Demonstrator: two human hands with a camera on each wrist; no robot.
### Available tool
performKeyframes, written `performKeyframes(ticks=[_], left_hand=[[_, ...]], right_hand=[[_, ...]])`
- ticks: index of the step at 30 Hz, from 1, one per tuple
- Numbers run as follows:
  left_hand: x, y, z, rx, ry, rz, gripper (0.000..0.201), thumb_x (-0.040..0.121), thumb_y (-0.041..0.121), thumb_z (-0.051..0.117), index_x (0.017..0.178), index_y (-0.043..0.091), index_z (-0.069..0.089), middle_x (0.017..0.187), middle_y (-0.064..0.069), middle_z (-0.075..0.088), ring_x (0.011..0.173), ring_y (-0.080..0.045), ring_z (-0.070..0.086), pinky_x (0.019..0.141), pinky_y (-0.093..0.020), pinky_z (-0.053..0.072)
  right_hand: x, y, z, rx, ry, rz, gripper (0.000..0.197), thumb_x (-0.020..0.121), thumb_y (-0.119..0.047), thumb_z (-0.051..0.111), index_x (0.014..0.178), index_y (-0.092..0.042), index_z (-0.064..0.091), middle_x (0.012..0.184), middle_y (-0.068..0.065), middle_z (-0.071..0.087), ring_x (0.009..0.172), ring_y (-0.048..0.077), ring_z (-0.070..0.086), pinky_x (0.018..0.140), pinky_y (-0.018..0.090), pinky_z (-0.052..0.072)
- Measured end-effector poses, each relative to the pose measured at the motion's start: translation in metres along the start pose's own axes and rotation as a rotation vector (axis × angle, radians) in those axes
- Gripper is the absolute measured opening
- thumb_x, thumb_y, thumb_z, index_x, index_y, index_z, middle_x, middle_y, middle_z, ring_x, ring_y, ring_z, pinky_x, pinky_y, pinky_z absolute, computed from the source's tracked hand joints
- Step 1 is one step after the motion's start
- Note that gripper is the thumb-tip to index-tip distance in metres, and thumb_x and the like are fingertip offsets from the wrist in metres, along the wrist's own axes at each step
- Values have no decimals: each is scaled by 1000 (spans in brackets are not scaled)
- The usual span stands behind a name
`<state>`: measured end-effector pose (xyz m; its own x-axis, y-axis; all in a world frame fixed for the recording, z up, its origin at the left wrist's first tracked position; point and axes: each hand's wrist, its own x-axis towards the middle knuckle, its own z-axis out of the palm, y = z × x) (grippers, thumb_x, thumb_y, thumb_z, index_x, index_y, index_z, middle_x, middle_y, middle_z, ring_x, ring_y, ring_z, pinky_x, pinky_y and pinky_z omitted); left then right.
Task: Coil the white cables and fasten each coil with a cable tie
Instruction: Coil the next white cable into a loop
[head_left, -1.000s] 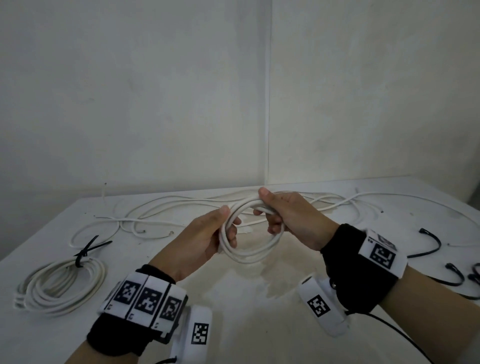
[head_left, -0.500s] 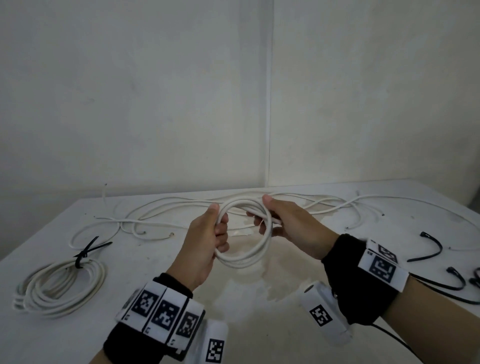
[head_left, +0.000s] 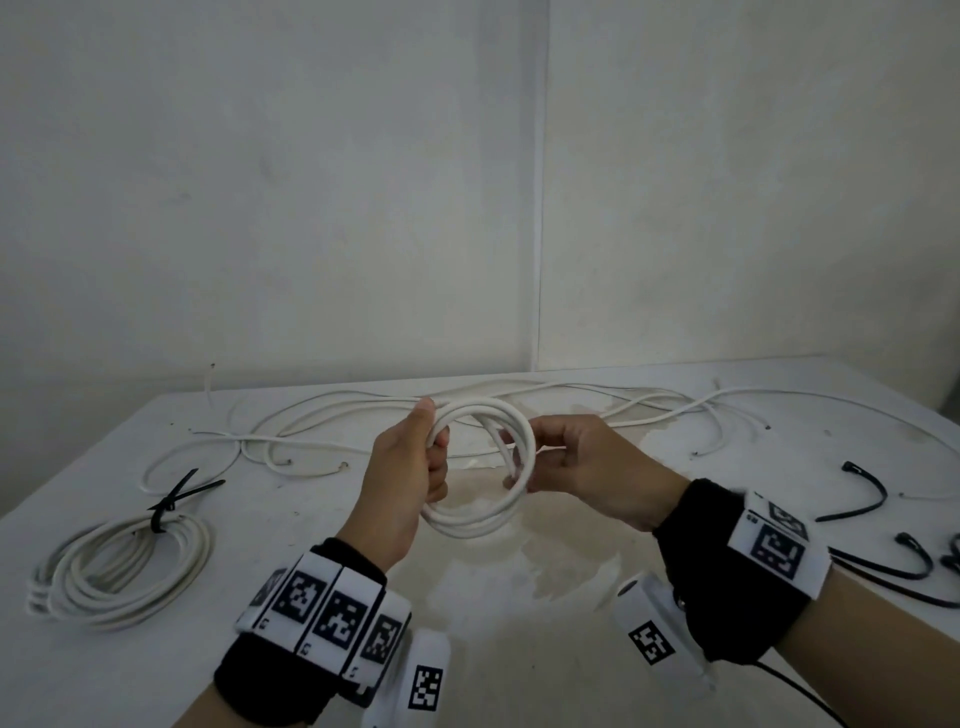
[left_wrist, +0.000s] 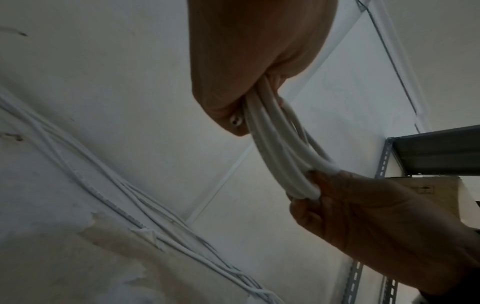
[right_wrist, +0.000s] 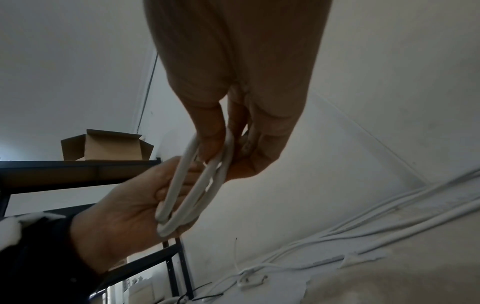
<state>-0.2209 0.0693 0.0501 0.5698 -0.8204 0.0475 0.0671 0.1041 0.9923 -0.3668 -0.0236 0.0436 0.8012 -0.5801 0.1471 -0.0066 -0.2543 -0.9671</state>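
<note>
Holding a small white cable coil (head_left: 480, 470) above the white table (head_left: 519, 623), both hands work at chest height; left hand (head_left: 402, 483) has its fingers curled round the coil's left side, thumb up against the top loops; right hand (head_left: 587, 467) pinches the coil's right side between thumb and curled fingers; coil stands roughly upright, several turns, not yet tied; left wrist view shows a cut cable end (left_wrist: 236, 120) poking out beside the left palm; a finished coil (head_left: 119, 569) lies flat at the table's left, bound with a black cable tie (head_left: 174, 499); loose white cables (head_left: 332, 415) sprawl along the far edge near the wall; spare black cable ties (head_left: 862, 493) lie at the right edge, well apart from the hands; right wrist view shows a cardboard box (right_wrist: 106, 148) on a dark metal shelf (right_wrist: 78, 170).
</note>
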Motion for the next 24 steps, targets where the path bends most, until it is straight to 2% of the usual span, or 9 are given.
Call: performKeyframes(ticks=[2,5,8,10,14,18,21,22,24], left_hand=[[-1,0,3,26,-16,9,41,99,27,35,61,13,42,42,8,28,35,-6,20,37,-17,19],[0,-1,2,35,0,23,42,99,28,36,60,12,42,42,8,28,35,-6,20,37,-17,20],[1,-4,0,76,28,42,43,99,28,35,59,13,41,41,9,29,34,-5,21,36,-17,22],[1,-6,0,103,45,58,44,99,29,35,59,13,40,41,10,29,34,-5,22,36,-16,22],[3,-6,1,130,50,87,44,99,29,36,58,14,40,40,11,31,35,-4,23,37,-17,23],[5,-4,1,139,59,102,44,99,30,36,59,13,41,42,11,31,35,-4,24,38,-17,24],[5,-4,0,182,58,138,44,99,30,36,59,13,41,42,10,32,35,-4,25,38,-17,24],[6,-4,0,196,56,149,44,99,30,36,59,13,41,41,11,32,34,-4,26,38,-17,25],[6,-5,0,215,53,159,43,99,29,36,60,13,42,40,11,33,34,-4,26,38,-16,25]], right_hand=[[2,2,5,-24,25,-7,28,78,11,62,94,-12,63,71,-4,62,69,11,63,72,24,54],[2,2,5,28,40,-10,27,78,9,64,99,-8,64,76,-2,64,71,14,64,70,23,55],[0,2,5,94,-11,22,28,79,10,62,103,-3,64,82,5,68,76,15,66,75,24,55],[-1,2,4,201,-56,49,28,78,13,60,101,-2,65,81,5,70,77,15,68,78,24,55],[1,0,2,457,-105,132,36,62,2,49,95,-2,63,76,6,69,72,16,67,75,25,53],[1,-3,1,522,-112,145,39,60,-4,50,97,0,61,77,8,62,72,17,62,74,26,52],[1,-5,3,487,-104,128,29,67,-2,66,95,-1,63,71,5,64,69,14,63,71,22,53],[2,-4,4,443,-79,115,23,72,3,66,95,-1,63,68,3,65,66,12,64,69,20,53],[2,-2,5,413,-44,114,22,78,13,57,94,-1,64,67,4,66,64,12,66,67,19,54]])
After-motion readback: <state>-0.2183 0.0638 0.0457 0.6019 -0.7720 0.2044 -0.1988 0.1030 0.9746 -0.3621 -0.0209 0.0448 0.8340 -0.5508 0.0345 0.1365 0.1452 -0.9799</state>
